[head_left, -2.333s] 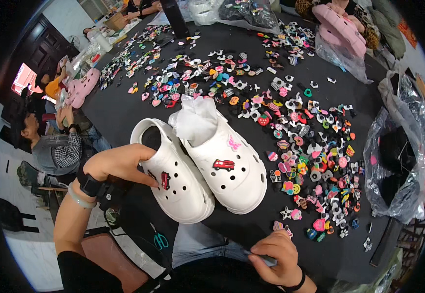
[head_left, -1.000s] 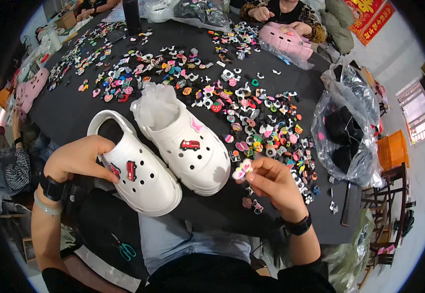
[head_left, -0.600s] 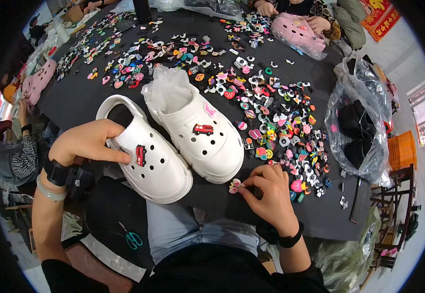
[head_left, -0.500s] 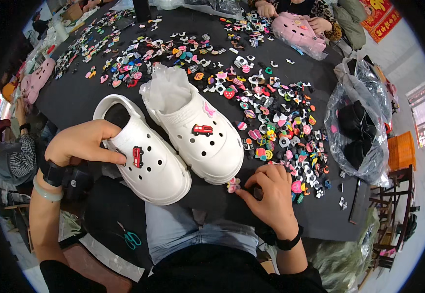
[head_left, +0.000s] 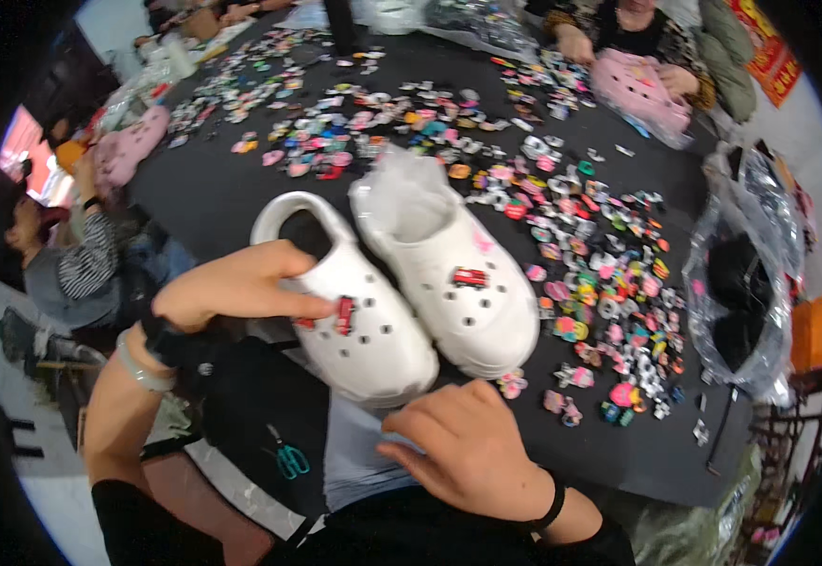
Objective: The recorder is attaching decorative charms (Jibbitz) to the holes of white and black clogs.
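Note:
Two white clogs stand side by side at the table's near edge. My left hand (head_left: 232, 288) grips the left clog (head_left: 378, 354), its thumb lying across the upper beside a red fire-truck charm (head_left: 345, 315). A small red piece (head_left: 304, 323) shows just under that thumb. On the right clog (head_left: 496, 325) sit another red fire-truck charm (head_left: 469, 277) and a pink charm (head_left: 482, 241); clear plastic (head_left: 402, 189) fills its opening. My right hand (head_left: 468, 448) hovers below the toes, fingers bent and slightly apart, with nothing visible in it. A pink flower-like charm (head_left: 512, 382) lies by the right clog's toe.
Many loose colourful charms (head_left: 619, 302) cover the black table (head_left: 213, 189). A clear bag with black items (head_left: 737, 283) is at the right. Across the table a person handles a pink clog (head_left: 637, 90); another pink clog (head_left: 133, 146) is at left. Teal scissors (head_left: 288, 457) lie low left.
My right hand has left the pink charm by the toe and moved left, below the clogs. My left hand keeps its grip, and a red piece now shows under its thumb. The view has shifted.

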Tool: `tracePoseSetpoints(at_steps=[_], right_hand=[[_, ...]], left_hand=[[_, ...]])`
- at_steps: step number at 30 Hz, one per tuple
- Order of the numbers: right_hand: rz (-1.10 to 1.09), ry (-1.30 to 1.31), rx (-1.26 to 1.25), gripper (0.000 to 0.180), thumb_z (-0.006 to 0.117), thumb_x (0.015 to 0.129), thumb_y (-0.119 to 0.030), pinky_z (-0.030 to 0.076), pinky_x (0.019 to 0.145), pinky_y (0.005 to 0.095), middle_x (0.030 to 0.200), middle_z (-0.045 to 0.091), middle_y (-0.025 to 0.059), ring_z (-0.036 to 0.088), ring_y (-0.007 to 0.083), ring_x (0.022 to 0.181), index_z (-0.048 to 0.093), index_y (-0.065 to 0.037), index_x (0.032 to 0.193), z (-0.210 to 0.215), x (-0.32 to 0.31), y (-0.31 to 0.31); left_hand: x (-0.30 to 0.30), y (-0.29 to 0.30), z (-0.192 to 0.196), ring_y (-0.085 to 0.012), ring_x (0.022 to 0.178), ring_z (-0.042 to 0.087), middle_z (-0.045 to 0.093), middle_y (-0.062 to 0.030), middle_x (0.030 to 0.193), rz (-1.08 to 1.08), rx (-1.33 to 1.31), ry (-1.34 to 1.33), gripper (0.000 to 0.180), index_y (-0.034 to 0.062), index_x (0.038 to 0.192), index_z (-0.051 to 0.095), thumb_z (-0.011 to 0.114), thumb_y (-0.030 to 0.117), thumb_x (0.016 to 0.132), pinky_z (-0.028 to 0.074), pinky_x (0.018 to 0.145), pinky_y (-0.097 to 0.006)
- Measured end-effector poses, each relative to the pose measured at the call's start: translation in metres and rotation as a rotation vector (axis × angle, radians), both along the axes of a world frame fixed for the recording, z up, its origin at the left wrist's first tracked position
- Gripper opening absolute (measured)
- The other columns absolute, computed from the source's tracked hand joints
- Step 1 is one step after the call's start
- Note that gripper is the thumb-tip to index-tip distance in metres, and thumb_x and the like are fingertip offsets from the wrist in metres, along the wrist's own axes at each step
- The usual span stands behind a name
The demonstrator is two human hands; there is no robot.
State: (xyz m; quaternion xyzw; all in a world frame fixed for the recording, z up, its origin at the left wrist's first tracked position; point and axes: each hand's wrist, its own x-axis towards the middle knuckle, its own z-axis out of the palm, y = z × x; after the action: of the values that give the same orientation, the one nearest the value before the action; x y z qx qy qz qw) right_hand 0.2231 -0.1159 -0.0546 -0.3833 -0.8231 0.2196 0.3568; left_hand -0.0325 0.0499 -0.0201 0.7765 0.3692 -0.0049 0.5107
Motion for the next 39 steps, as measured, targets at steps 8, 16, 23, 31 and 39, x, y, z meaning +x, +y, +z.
tracePoseSetpoints(at_steps=[8,16,23,31,39], right_hand=[[-0.191,-0.069,0.222,0.036,0.078,0.071,-0.019,0.040,0.068,0.0354,0.086,0.059,0.0027,0.057,0.0229,0.078,0.062,-0.009,0.102,-0.008,-0.056,0.048],[-0.282,-0.186,0.458,0.028,0.065,0.077,-0.018,0.041,0.061,0.0317,0.082,0.055,0.0009,0.058,0.0155,0.071,0.062,-0.008,0.103,-0.018,-0.071,0.066],[-0.269,-0.033,0.262,0.029,0.060,0.077,-0.013,0.045,0.052,0.0296,0.084,0.058,0.0067,0.060,0.0148,0.060,0.063,-0.002,0.104,-0.030,-0.097,0.077],[-0.308,-0.108,0.313,0.027,0.062,0.076,-0.014,0.041,0.052,0.0264,0.083,0.057,0.0048,0.057,0.0128,0.058,0.065,-0.003,0.100,-0.035,-0.094,0.073],[-0.303,-0.034,0.326,0.018,0.063,0.075,-0.016,0.040,0.054,0.0281,0.079,0.055,0.0046,0.057,0.0145,0.054,0.064,-0.007,0.091,-0.038,-0.096,0.072]], left_hand=[[0.006,-0.005,0.001,-0.0087,0.072,0.061,0.068,-0.0059,0.074,0.129,-0.108,0.056,0.030,-0.0051,0.088,0.070,0.068,0.024,0.089,0.047,0.065,-0.028],[0.001,0.017,-0.018,-0.0161,0.073,0.064,0.070,-0.0136,0.076,-0.065,0.019,-0.130,0.025,-0.0062,0.085,0.068,0.068,0.018,0.078,0.047,0.067,-0.032],[0.014,0.004,0.004,-0.0165,0.076,0.064,0.070,-0.0098,0.081,0.361,-0.299,-0.056,0.023,-0.0069,0.087,0.068,0.059,0.007,0.071,0.047,0.072,-0.029],[0.002,0.006,-0.015,-0.0176,0.084,0.061,0.068,-0.0086,0.094,0.466,-0.185,-0.010,0.031,-0.0078,0.099,0.066,0.061,0.004,0.071,0.045,0.082,-0.028],[0.022,-0.004,0.008,-0.0164,0.099,0.061,0.069,-0.0093,0.109,0.265,-0.282,-0.009,0.038,-0.0047,0.113,0.065,0.060,0.004,0.076,0.045,0.091,-0.030]])
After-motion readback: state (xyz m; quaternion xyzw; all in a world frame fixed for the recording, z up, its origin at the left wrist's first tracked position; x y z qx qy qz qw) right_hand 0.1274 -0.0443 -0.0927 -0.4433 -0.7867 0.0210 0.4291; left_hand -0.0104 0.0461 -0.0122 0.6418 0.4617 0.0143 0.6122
